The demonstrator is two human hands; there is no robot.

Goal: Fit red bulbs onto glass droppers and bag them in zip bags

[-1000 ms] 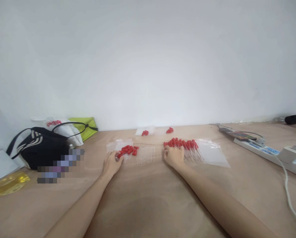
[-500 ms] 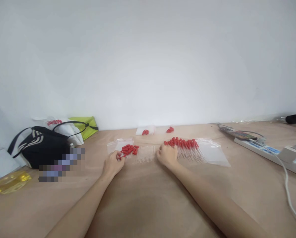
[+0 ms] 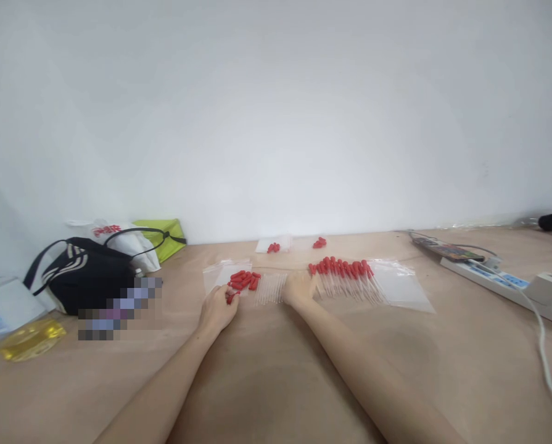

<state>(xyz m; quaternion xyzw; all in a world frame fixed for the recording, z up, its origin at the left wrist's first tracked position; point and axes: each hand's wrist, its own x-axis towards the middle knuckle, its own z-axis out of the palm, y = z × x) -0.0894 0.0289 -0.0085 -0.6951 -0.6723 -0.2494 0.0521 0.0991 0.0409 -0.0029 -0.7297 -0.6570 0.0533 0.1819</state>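
Note:
My left hand (image 3: 218,308) is closed at the near edge of a pile of small red capsule-shaped pieces (image 3: 243,280), with one red piece (image 3: 232,297) pinched at its fingertips. The pile rests by a clear plastic bag (image 3: 213,275). Right of it lies a row of thin white sticks (image 3: 269,288). My right hand (image 3: 300,288) is curled over the right end of that row; anything in its fingers is hidden. Beside it, white sticks with red pieces on their far ends (image 3: 345,271) lie fanned out, next to another clear bag (image 3: 403,287).
Further back are two small clusters of red pieces (image 3: 273,248) (image 3: 319,243) by the wall. A black bag (image 3: 90,277), a green bag (image 3: 167,237) and a yellow bottle (image 3: 32,339) stand left. A power strip (image 3: 493,280) with a white cable lies right, by a phone (image 3: 446,248).
My right hand has shifted left, over the right end of the white sticks. My left hand has drawn slightly nearer with the red piece. The view has shifted a little.

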